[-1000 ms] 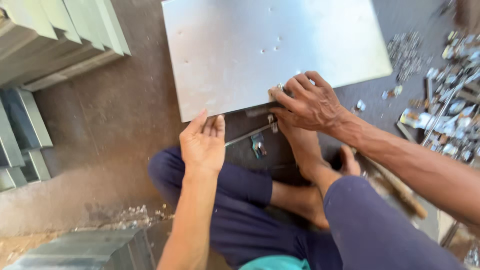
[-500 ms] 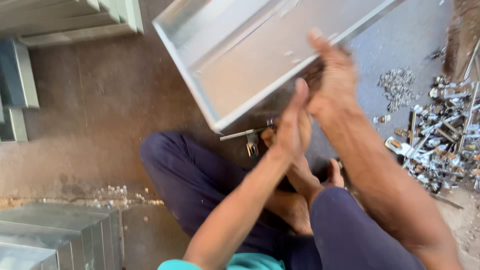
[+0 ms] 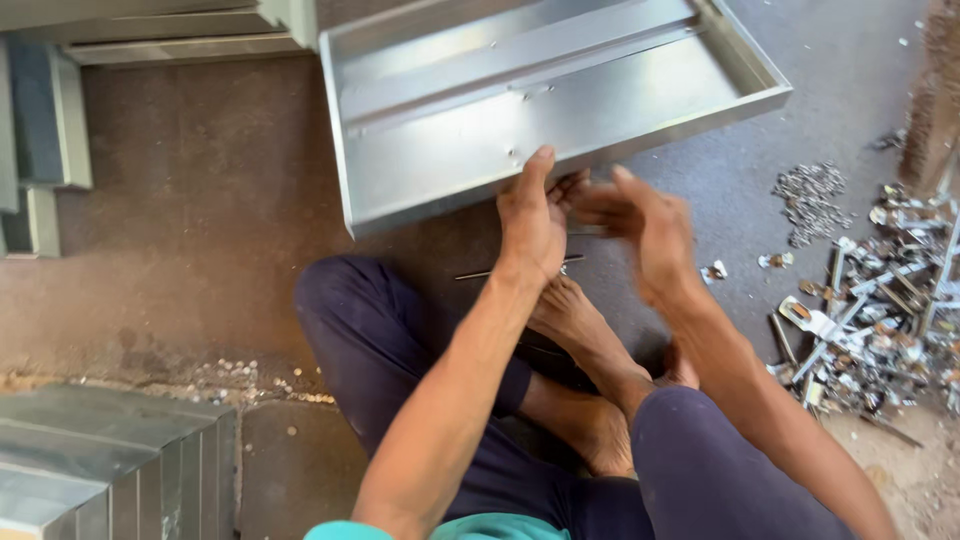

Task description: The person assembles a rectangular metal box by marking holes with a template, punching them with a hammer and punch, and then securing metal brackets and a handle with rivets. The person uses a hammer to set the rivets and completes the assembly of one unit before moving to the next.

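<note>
A shallow metal tray with folded rims lies on the brown floor in front of me, its open side up. My left hand grips the near rim, thumb over the edge. Blurred by motion, my right hand sits just to the right of it, fingers spread and holding nothing, close to the same rim. A thin metal rod lies on the floor under the tray's near edge. I sit cross-legged in dark trousers, bare feet below my hands.
A heap of small metal fittings and a scatter of tiny pieces lie at the right. Stacked metal panels stand at the lower left; more metal sections stand at the upper left.
The tray was lying face down, was tipped up on edge, and now lies open side up. My left hand moved onto its near rim; my right hand came off it.
</note>
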